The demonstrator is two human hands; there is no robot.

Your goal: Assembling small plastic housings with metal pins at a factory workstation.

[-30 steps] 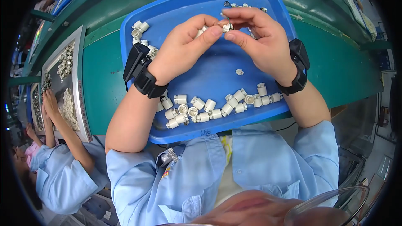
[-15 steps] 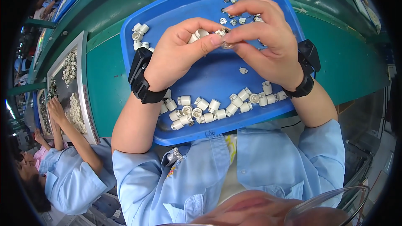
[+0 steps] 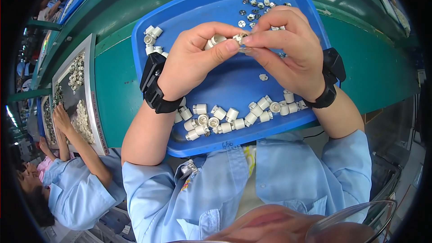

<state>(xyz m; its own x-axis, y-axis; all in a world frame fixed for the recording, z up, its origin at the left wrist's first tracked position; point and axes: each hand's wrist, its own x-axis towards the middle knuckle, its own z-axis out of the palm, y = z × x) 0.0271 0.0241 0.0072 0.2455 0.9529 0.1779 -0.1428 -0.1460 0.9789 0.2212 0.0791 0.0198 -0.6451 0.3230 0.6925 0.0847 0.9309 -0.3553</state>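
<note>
Sitting between left fingers [image 3: 215,27]: white piece [image 3: 217,40] (cylindrical).

We find the middle of the view bright and evenly lit, the light seeming to come from above. It leaves a pale sheen on the far floor of the blue tray [image 3: 220,81] and only soft shadows below the left hand [image 3: 193,63] and right hand [image 3: 292,47]. We read the white parts [image 3: 231,114] on the near side crisply. The green table [image 3: 360,69] bends toward the rim, where black swallows the corners. At left, streaks of light [image 3: 12,118] glare in a dim, smeared background; at near right, the glasses [image 3: 380,201] look soft.
</note>
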